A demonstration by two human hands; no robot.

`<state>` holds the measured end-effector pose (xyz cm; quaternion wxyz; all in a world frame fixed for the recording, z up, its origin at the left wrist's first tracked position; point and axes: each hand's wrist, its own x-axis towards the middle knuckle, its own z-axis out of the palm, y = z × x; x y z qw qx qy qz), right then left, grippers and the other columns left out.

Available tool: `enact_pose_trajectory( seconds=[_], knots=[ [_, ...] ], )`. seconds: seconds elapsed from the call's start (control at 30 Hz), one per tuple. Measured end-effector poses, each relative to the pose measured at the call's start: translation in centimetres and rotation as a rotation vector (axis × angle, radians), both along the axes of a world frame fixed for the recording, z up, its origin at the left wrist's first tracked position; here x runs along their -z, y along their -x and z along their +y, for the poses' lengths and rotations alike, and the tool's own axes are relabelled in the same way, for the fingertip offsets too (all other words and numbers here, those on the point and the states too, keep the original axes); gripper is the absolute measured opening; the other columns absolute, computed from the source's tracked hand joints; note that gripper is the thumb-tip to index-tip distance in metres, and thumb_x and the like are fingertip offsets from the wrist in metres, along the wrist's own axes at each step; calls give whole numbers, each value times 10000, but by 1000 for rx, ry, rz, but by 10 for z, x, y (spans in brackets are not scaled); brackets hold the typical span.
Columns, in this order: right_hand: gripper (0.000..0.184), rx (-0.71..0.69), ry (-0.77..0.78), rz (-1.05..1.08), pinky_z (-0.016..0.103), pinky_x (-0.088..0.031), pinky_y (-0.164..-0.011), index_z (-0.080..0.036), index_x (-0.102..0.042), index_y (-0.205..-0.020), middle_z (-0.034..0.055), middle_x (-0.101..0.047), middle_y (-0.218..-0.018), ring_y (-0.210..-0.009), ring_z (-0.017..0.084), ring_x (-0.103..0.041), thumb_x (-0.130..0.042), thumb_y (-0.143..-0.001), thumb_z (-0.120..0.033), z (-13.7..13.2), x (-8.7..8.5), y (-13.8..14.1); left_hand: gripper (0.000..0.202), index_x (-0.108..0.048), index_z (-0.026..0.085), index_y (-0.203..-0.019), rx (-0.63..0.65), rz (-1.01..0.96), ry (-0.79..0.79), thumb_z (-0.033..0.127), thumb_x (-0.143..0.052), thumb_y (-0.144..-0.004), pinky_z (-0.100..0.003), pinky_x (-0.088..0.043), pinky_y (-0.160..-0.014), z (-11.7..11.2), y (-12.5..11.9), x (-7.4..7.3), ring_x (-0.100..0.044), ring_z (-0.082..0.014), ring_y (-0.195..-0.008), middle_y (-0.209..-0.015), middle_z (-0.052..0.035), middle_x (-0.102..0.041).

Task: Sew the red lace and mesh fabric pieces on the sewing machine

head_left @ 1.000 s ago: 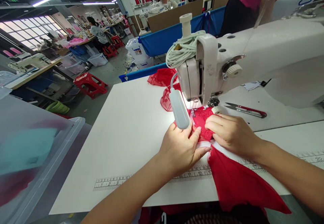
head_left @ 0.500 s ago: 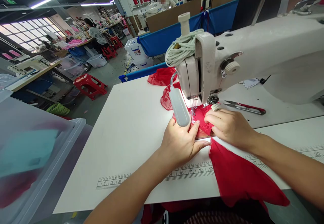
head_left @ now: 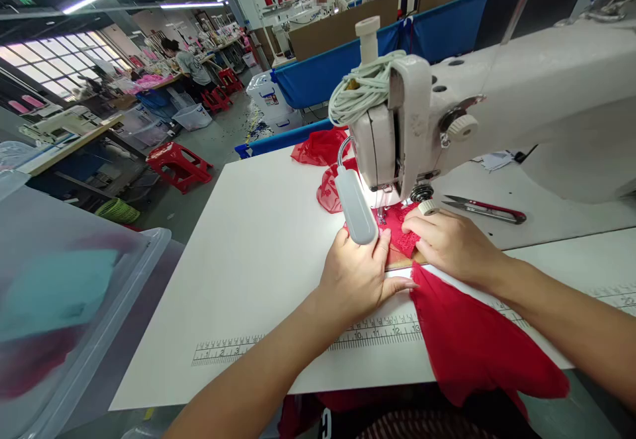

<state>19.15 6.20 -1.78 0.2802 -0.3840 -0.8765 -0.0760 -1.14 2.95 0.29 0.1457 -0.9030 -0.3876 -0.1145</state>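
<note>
Red lace fabric (head_left: 400,226) lies under the presser foot (head_left: 381,215) of a white sewing machine (head_left: 477,114). My left hand (head_left: 356,270) rests flat at the left of the foot, fingers stretched over the cloth and thumb out to the right. The grey lamp head (head_left: 356,206) hides some of its fingertips. At the right of the needle, my right hand (head_left: 450,240) pinches the edge of the lace with bent fingers. A plain red piece of cloth (head_left: 477,333) hangs from beside my left thumb over the table's front edge.
Thread snips (head_left: 484,209) lie right of the machine head. A printed ruler (head_left: 228,351) runs along the white table (head_left: 238,247). More sheer red fabric (head_left: 320,147) lies behind the lamp. A clear plastic bin (head_left: 149,253) stands at the left; a red stool (head_left: 179,166) is beyond.
The camera view has shifted slightly. Both hands keep nearly the same places on the fabric by the presser foot. The standing person at upper right has moved slightly rightward in view.
</note>
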Motion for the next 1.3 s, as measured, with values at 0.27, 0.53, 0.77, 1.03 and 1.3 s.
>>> enact_pose_trajectory(
  seconds=[0.27, 0.53, 0.77, 1.03, 1.3],
  knots=[
    [231, 16, 1, 24, 265, -370, -557, -176, -594, -735, 25, -539, -628, -593, 175, -475, -416, -707, -32, 1, -1, -1, 805, -641, 101, -1188, -9, 22, -45, 709, -191, -910, -398, -449, -727, -2, 2, 0, -604, -277, -837, -1040, -178, -678],
    [256, -21, 13, 30, 278, -426, -594, -131, -641, -859, 61, -601, -725, -638, 187, -521, -438, -745, -24, 3, -1, 1, 793, -619, 110, -1225, -32, 3, -43, 726, -244, -894, -450, -434, -814, 2, 5, 4, -605, -334, -935, -1037, -184, -684],
    [254, -56, 69, 2, 324, -476, -672, -115, -640, -968, 112, -646, -884, -773, 231, -577, -447, -812, -63, 2, -2, -1, 809, -612, 108, -1241, -2, -14, -13, 745, -270, -878, -469, -427, -795, -2, 7, 2, -599, -346, -925, -956, -192, -684],
    [231, -70, 135, 19, 366, -495, -730, -130, -640, -945, 121, -661, -973, -851, 245, -616, -442, -842, -70, 2, 1, -3, 803, -631, 106, -1224, -4, -8, -18, 742, -284, -878, -495, -401, -850, -7, 7, -3, -601, -346, -918, -934, -182, -688],
    [227, -89, 93, 44, 397, -511, -819, -120, -630, -950, 155, -653, -1060, -973, 273, -626, -436, -847, -62, 4, 4, -2, 779, -613, 109, -1254, -8, 12, -38, 725, -315, -884, -531, -355, -914, -5, 11, -1, -615, -324, -893, -1046, -210, -677]
  ],
)
